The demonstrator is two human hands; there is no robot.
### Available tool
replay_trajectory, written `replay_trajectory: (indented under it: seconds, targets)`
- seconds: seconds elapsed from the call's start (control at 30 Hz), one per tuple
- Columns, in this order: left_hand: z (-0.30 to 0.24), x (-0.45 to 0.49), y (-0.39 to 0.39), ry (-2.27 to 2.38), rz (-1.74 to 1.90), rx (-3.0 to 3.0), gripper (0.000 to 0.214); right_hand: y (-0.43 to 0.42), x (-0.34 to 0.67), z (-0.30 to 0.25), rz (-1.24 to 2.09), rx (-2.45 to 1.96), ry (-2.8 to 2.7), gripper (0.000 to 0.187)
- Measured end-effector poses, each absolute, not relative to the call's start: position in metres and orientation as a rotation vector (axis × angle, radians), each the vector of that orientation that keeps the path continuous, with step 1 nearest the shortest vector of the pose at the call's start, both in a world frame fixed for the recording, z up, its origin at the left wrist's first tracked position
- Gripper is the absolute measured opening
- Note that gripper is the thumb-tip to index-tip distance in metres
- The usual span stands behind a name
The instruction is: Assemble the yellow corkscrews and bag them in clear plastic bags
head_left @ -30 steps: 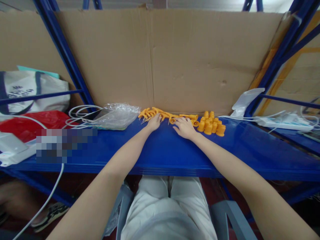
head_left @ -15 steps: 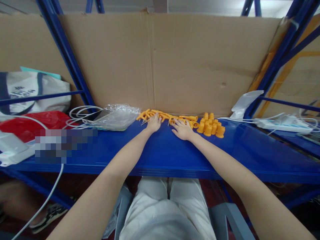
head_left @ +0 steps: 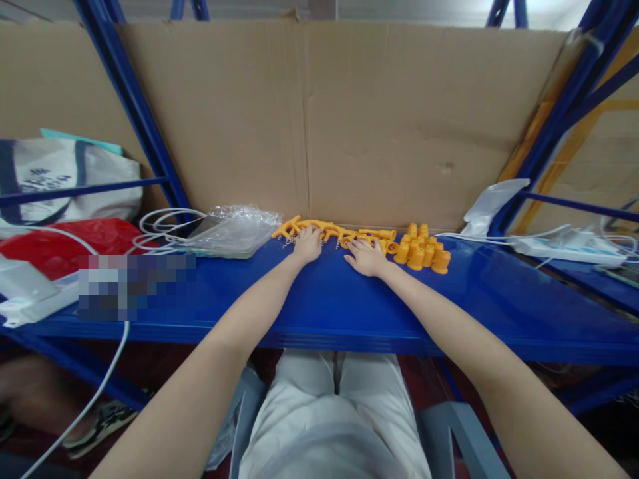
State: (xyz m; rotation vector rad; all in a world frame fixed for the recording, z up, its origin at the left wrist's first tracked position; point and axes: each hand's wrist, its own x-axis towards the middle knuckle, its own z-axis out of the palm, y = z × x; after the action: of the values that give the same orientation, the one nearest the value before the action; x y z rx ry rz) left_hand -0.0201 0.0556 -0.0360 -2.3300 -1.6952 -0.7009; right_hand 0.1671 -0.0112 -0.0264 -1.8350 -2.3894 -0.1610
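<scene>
A row of orange plastic hook-shaped pieces with small metal chains lies along the back of the blue shelf, against the cardboard wall. My left hand rests flat with fingers stretched onto the left end of that row. Beside it my right hand lies palm down, fingers spread and touching the right part of the row. Just right of it stands a cluster of several orange cone-shaped caps. Neither hand grips anything that I can see.
A crumpled clear plastic bag and coiled white cables lie to the left, then a red bag and a white tote. A white power strip with cables sits at right. Blue rack posts frame the bay.
Both hands have crept slightly further back onto the orange pieces; the row at the left end looks nudged. The view has shifted a little.
</scene>
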Motion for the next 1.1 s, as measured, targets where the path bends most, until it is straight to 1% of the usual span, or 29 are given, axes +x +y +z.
replay_trajectory:
  seconds: [0.13,0.5,0.7,0.87,1.1]
  targets:
    - [-0.025,-0.016,0.042,-1.668,-0.649,-2.303,0.033,-0.012,0.166,-0.028,-0.224,-1.816,-2.357,0.057]
    - [-0.025,-0.016,0.040,-1.717,-0.499,-2.364,0.033,-0.019,0.166,-0.028,-0.297,-1.763,-2.294,0.051]
    - [-0.023,-0.014,0.036,-1.758,-0.363,-2.390,0.043,-0.016,0.169,-0.026,-0.222,-1.814,-2.312,0.049]
    - [-0.024,-0.013,0.036,-1.802,-0.268,-2.420,0.054,-0.014,0.171,-0.027,-0.179,-1.864,-2.276,0.056]
    - [-0.026,-0.014,0.041,-1.795,-0.198,-2.432,0.058,-0.013,0.175,-0.025,-0.264,-1.739,-2.196,0.057]
